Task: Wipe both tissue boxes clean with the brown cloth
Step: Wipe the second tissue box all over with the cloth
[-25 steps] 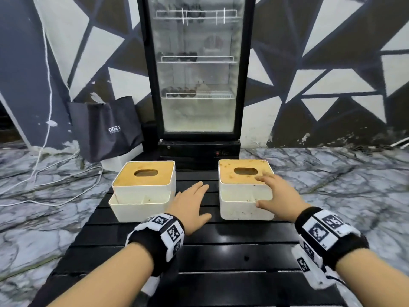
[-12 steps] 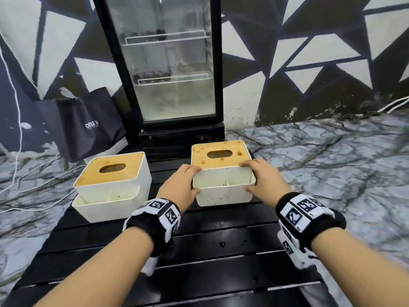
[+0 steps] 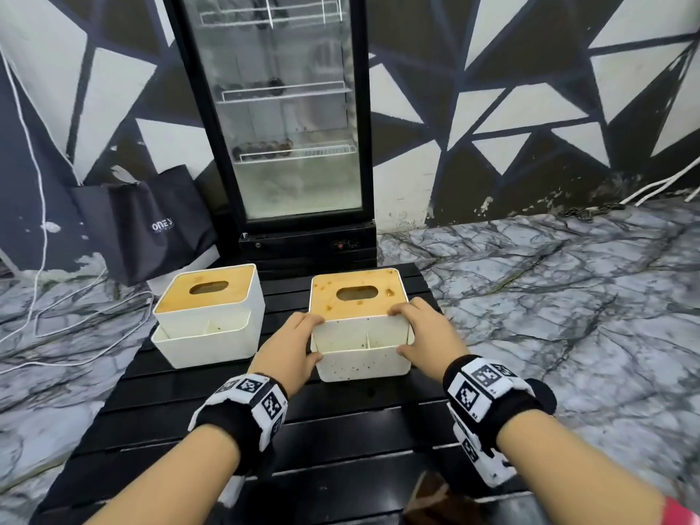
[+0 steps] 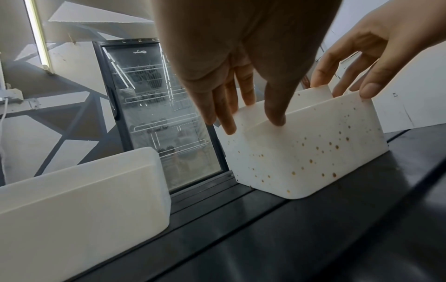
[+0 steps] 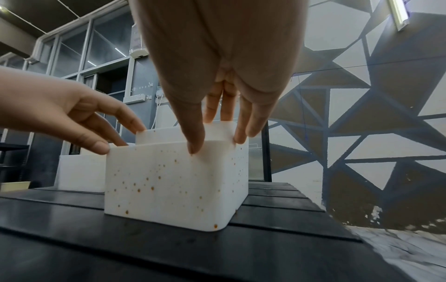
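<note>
Two white tissue boxes with wooden lids stand on the black slatted table (image 3: 341,430). The clean-looking left box (image 3: 208,327) (image 4: 79,200) stands alone. The right box (image 3: 360,358) (image 4: 309,152) (image 5: 173,183) is speckled with brown stains. My left hand (image 3: 308,337) (image 4: 251,122) grips its front left corner, thumb on the front rim and fingers down the side. My right hand (image 3: 403,329) (image 5: 214,141) grips the front right corner the same way. The brown cloth (image 3: 435,494) lies on the table's near edge, below my right wrist, held by neither hand.
A glass-door fridge (image 3: 280,126) stands right behind the table. A dark bag (image 3: 151,221) leans on the wall at the left, with white cables (image 3: 57,323) on the marble floor (image 3: 568,316). The table's right edge runs close beside the stained box.
My left hand has left the table between the boxes and taken the stained box's left corner. My right hand has stayed on its right side. The cloth has come into view.
</note>
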Demonstrator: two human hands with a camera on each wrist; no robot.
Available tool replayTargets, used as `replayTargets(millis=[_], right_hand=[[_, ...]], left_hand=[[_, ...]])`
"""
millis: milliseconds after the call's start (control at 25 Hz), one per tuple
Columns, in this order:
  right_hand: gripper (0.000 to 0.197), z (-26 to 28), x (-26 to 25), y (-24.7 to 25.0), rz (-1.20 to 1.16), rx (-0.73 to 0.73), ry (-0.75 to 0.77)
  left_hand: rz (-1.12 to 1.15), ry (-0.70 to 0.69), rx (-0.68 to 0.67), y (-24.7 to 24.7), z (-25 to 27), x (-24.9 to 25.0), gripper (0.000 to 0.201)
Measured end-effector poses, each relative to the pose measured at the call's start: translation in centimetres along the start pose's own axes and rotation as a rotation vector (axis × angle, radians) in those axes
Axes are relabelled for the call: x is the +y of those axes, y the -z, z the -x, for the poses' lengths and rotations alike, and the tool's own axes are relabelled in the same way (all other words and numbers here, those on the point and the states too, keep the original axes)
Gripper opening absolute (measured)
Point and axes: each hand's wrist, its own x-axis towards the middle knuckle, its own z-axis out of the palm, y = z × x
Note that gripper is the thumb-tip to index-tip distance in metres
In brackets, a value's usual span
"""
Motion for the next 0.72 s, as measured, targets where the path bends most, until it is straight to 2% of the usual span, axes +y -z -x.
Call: replayTargets(millis=[520, 720], right_hand=[[0.048, 13.1, -7.7, -2.1, -0.003, -0.064, 0.071], [0.048, 16.8, -10.0, -3.1, -0.017, -0.074, 0.111]], left_hand=[[0.060, 0.000, 0.020, 2.2, 17.0, -1.5, 0.051], [0.096, 0.004, 0.057, 2.9, 21.9, -2.6, 0.052]])
